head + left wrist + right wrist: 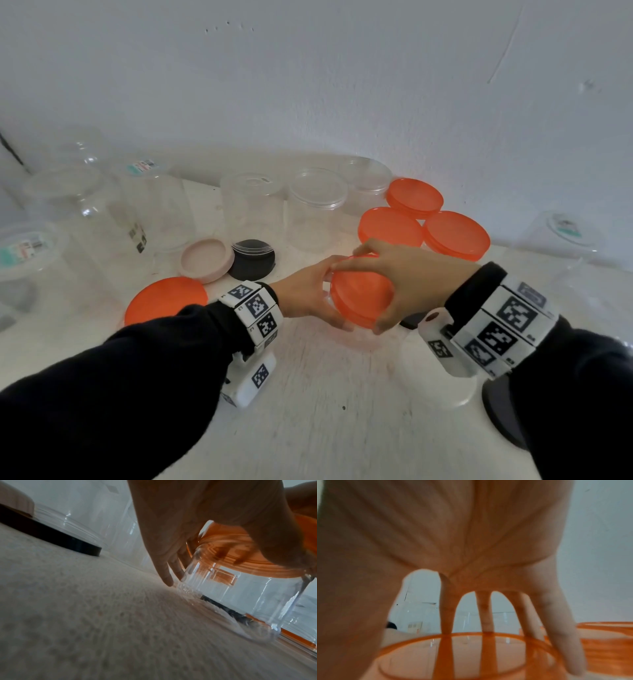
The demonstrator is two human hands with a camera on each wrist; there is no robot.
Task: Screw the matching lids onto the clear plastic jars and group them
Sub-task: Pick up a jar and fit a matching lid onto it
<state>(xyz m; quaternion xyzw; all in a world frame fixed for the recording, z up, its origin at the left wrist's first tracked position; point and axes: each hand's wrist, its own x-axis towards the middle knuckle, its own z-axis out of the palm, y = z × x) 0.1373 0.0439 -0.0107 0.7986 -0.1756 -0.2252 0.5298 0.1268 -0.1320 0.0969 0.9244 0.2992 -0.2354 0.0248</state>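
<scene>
An orange lid sits on top of a clear plastic jar that stands on the white table, in the middle of the head view. My left hand grips the jar's side just under the lid, fingers curled round the wall. From above, my right hand holds the lid by its rim, thumb on the near side and fingers spread over the far edge. In the right wrist view the fingers reach down onto the orange lid. Seen from the head, the jar's body is mostly hidden under the lid and hands.
Three orange-topped jars cluster at the back right. Several clear jars stand along the wall and at the left. A pink lid, a black lid and a loose orange lid lie left of my hands. Another black lid lies under my right arm.
</scene>
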